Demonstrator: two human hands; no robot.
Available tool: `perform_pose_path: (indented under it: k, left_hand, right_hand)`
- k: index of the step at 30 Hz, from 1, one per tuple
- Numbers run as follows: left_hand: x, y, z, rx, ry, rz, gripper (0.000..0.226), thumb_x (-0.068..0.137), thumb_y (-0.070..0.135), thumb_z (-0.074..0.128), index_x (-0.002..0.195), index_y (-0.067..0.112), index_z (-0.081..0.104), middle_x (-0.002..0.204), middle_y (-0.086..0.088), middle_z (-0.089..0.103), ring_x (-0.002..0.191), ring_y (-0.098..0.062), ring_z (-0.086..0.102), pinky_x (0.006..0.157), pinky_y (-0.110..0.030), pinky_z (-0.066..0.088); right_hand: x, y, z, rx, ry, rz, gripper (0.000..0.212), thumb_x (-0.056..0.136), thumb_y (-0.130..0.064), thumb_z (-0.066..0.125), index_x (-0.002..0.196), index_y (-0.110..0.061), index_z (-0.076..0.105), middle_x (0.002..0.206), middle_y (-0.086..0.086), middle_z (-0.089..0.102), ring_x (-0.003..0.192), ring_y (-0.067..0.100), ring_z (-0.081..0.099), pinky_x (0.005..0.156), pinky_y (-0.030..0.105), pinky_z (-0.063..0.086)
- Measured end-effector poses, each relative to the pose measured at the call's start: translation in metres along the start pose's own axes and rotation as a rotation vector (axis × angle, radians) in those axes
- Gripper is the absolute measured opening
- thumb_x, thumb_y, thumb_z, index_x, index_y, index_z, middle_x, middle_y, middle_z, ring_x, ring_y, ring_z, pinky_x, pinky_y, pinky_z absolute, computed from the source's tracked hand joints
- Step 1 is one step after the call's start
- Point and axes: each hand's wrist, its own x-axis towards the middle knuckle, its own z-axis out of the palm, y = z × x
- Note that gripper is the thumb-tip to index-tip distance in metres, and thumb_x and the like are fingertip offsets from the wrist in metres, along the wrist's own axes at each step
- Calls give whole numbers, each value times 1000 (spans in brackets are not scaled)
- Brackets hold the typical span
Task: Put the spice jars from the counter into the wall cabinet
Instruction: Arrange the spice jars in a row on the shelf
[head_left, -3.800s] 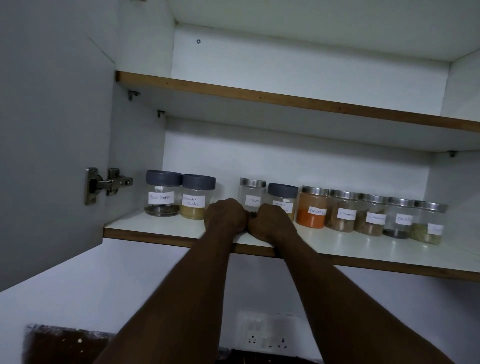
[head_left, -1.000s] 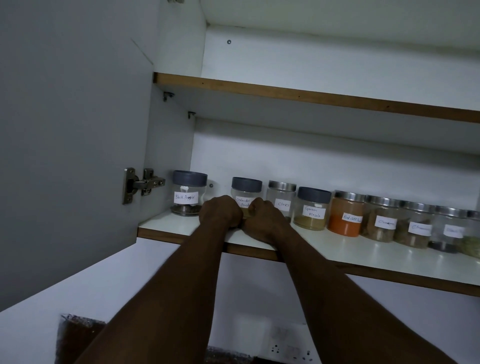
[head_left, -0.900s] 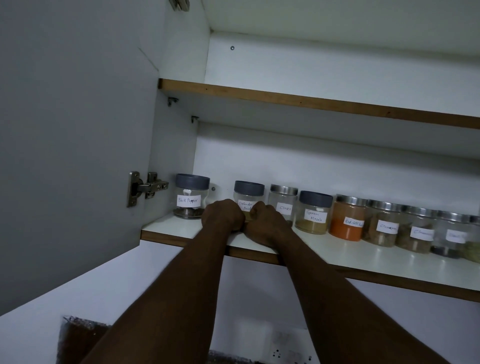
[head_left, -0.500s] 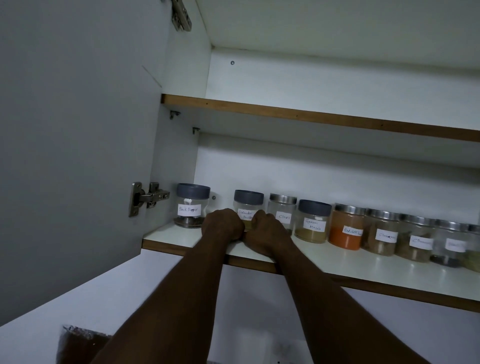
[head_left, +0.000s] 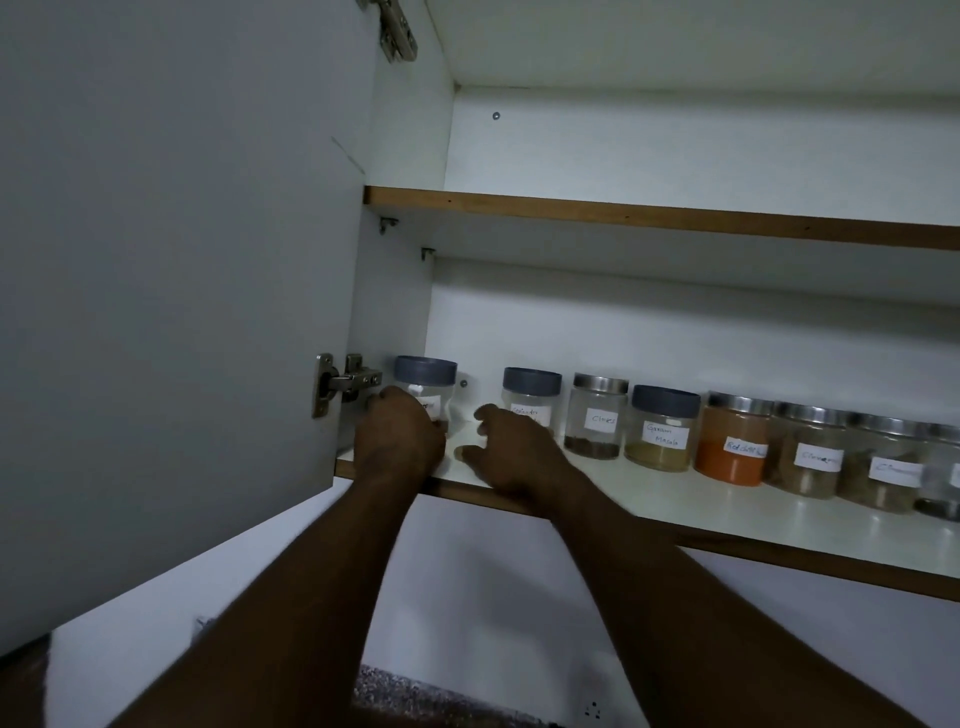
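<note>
A row of labelled spice jars stands on the lower shelf (head_left: 675, 496) of the open wall cabinet. My left hand (head_left: 400, 439) is wrapped around the front of the grey-lidded black pepper jar (head_left: 425, 371) at the far left, hiding most of its label. My right hand (head_left: 511, 454) hovers with fingers apart in front of the grey-lidded coriander jar (head_left: 531, 387), in the gap between the two jars. To the right stand the cloves jar (head_left: 597, 415), the garam masala jar (head_left: 662, 428), the red chilli jar (head_left: 732, 444) and more steel-lidded jars.
The open cabinet door (head_left: 182, 260) stands close on the left, with its hinge (head_left: 340, 384) beside my left hand. An upper shelf (head_left: 623, 213) holds nothing that I can see. A speckled counter (head_left: 415, 696) and a wall socket (head_left: 592, 709) lie below.
My hands have parted from in front of the coriander jar. The left hand moved left onto the black pepper jar and the right hand opened its fingers.
</note>
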Motion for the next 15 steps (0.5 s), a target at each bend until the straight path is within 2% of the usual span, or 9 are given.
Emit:
perform_pose_path:
  k: [2,5,7,10,15]
  left_hand:
    - [8,3,1,34,-61,-14,60,88,33,74,134,3,50,126,-14,64,113,-30,63,88,-39,51]
    - [17,3,1,29,-161,39,46,88,37,73,122,7,64,114,-11,69,97,-26,64,78,-32,49]
    - [22,3,2,17,-186,57,46,84,42,78,116,10,67,112,-10,71,98,-27,66,79,-30,49]
    - [26,8,6,47,-177,78,46,83,44,78,114,12,68,113,-9,72,101,-27,67,82,-32,51]
    - [27,13,18,123,-186,127,36,90,36,70,117,12,67,118,-9,70,107,-27,66,86,-33,49]
  right_hand:
    - [7,-12,6,37,2,-16,69,94,-48,63,152,-20,39,151,5,51,134,28,51,108,40,43]
    - [13,-18,9,76,-36,-7,71,96,-41,62,156,-21,30,157,5,45,137,28,49,110,41,42]
    - [16,-18,10,105,-77,18,74,96,-42,62,158,-21,27,158,5,43,138,28,48,111,40,41]
    - [23,-17,10,146,-90,55,68,94,-47,63,151,-22,35,149,6,52,129,28,55,108,44,46]
    - [29,-14,10,122,-149,116,70,96,-35,61,155,-17,28,150,10,50,132,30,53,109,45,44]
